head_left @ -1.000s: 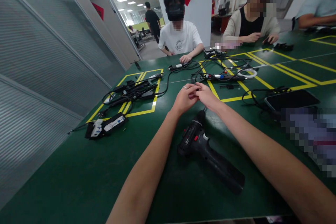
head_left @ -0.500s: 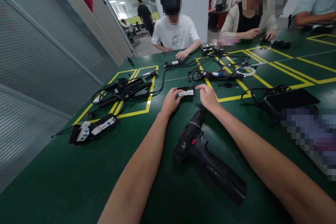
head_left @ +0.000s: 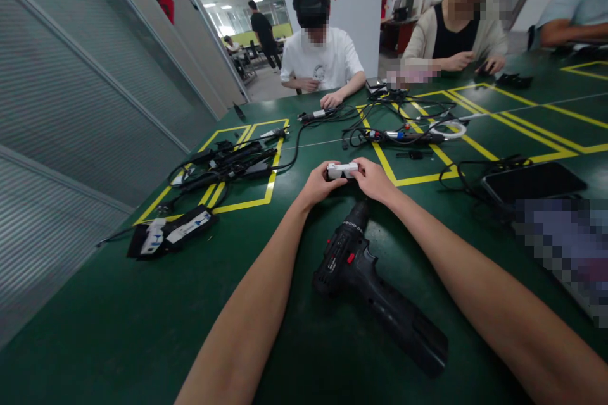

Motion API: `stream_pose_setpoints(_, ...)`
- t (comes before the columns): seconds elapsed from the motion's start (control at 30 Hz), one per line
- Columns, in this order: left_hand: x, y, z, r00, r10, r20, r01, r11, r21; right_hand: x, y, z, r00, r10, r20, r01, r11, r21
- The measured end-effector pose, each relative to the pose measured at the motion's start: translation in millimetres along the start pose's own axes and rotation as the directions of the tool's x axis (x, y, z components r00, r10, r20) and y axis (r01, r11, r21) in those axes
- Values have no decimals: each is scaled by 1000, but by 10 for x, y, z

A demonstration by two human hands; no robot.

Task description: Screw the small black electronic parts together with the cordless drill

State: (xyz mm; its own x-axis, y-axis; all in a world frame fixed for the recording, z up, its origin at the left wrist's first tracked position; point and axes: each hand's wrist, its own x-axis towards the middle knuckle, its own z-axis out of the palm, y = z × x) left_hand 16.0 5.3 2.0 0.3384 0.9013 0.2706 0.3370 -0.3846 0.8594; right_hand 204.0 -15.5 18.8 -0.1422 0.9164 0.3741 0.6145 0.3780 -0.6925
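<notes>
Between my two hands is a small box-shaped piece, white on top and dark on the side towards me; its exact kind is unclear. My left hand grips its left end, thumb along the near side. At the opposite end, the fingers of my right hand pinch it. A black cordless drill with red buttons lies on its side between my forearms, chuck pointing towards my hands and handle towards the lower right. Neither hand touches the drill.
The green table carries yellow tape rectangles. Tangled black cables and a black pouch lie on the left. Beyond my hands are a pen-shaped tool and more cords. A dark tablet-like device lies right. People sit across the table.
The piece has been turned so its white face is up. My right hand, earlier apart with a finger pointing, has closed on its right end. The drill has stayed put.
</notes>
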Motion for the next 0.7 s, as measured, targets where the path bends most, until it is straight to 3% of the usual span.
stream_pose_setpoints(0.13, 8, -6, -5, 993, 11, -115, 4, 992, 128, 75, 54, -64, 993, 9, -121, -1, 998, 59)
stream_pose_setpoints(0.27, -42, 4, -152, 961, -38, -274, 123, 945, 302, 72, 215, -114, 965, 77, -252, -59, 995, 81)
stream_pose_setpoints(0.33, -84, 38, -260, 961, -88, -261, 185, 908, 376, 41, 303, -114, 953, 105, -283, -86, 993, 80)
stream_pose_setpoints(0.47, -226, 197, -491, 971, -209, -112, 236, 810, 537, 11, 412, -82, 945, 127, -301, -107, 991, 80)
stream_pose_setpoints(0.6, -646, 508, -858, 962, -223, -157, 270, 695, 667, 45, 460, -44, 944, 155, -291, -135, 987, 88)
stream_pose_setpoints(0.7, -1288, 761, -1331, 916, -326, -235, 394, 608, 690, 71, 490, -18, 950, 163, -266, -143, 986, 90)
